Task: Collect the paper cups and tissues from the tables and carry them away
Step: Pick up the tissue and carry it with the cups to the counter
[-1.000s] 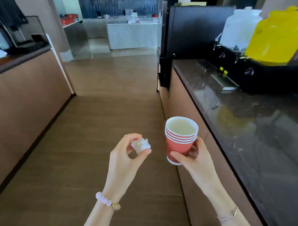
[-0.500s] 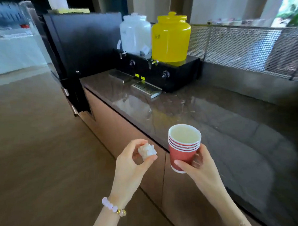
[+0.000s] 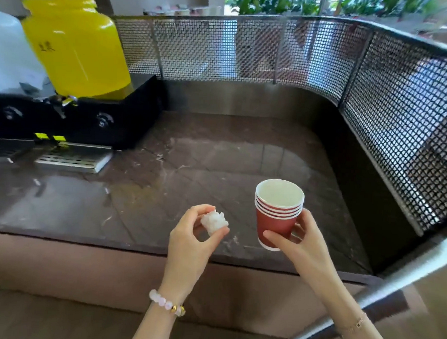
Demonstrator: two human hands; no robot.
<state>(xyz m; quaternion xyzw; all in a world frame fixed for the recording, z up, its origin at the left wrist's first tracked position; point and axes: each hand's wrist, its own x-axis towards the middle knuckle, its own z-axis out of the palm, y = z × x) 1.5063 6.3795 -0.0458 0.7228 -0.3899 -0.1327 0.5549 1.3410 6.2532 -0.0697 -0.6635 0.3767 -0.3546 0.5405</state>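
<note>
A stack of several red paper cups [image 3: 276,217] with white insides is held upright by my right hand [image 3: 299,245], thumb in front and fingers curled behind. My left hand [image 3: 191,239] pinches a small crumpled white tissue ball [image 3: 214,222] between thumb and fingertips. Both hands hover over the front edge of a dark glossy stone counter [image 3: 191,173], the tissue a short gap to the left of the cups.
At the counter's back left a yellow drink dispenser [image 3: 76,47] and a white one [image 3: 9,57] stand on a black base [image 3: 112,118] with a metal drip tray [image 3: 71,160]. Black mesh fencing [image 3: 399,113] walls the back and right sides. A grey rail [image 3: 391,287] crosses lower right.
The view has swung right from the wooden-floored aisle to face the counter head-on. Both hands keep the same hold on the tissue and cups, now over the counter's front edge.
</note>
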